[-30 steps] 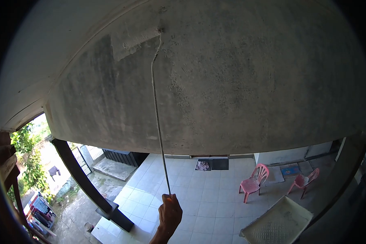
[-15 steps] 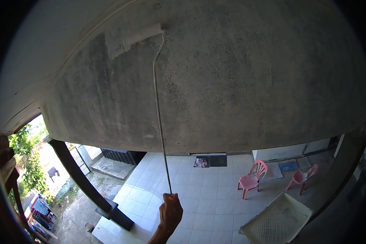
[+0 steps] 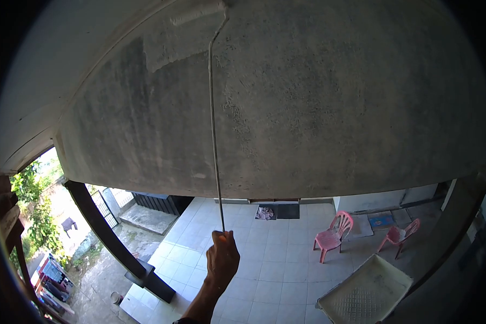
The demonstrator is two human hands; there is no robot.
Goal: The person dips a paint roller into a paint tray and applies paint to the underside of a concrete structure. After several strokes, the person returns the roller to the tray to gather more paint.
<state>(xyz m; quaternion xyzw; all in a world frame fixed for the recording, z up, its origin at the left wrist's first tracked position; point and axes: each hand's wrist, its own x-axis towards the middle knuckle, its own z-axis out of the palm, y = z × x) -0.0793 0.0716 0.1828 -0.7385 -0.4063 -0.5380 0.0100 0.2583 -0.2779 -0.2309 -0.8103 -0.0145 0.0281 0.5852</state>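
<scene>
One hand (image 3: 222,259) shows, rising from the bottom edge at about 6 o'clock; which hand it is cannot be told from this view, and no second hand is in sight. Its fingers (image 3: 228,249) are curled tight around the lower end of a long thin pole (image 3: 215,124), with no gap showing. The pole runs nearly straight up toward 12 o'clock, bends slightly near its top, and ends in a paint roller (image 3: 197,11) pressed flat against the grey concrete ceiling (image 3: 335,97). Just below the roller, toward 11 o'clock, lies a paler patch of wet paint (image 3: 167,46). Far beneath, at 5 o'clock, a white paint tray (image 3: 364,291) sits close to the lower right edge, above the tiled floor (image 3: 275,270). Two pink plastic chairs (image 3: 332,235) stand on that floor at 4 o'clock, well apart from the hand
</scene>
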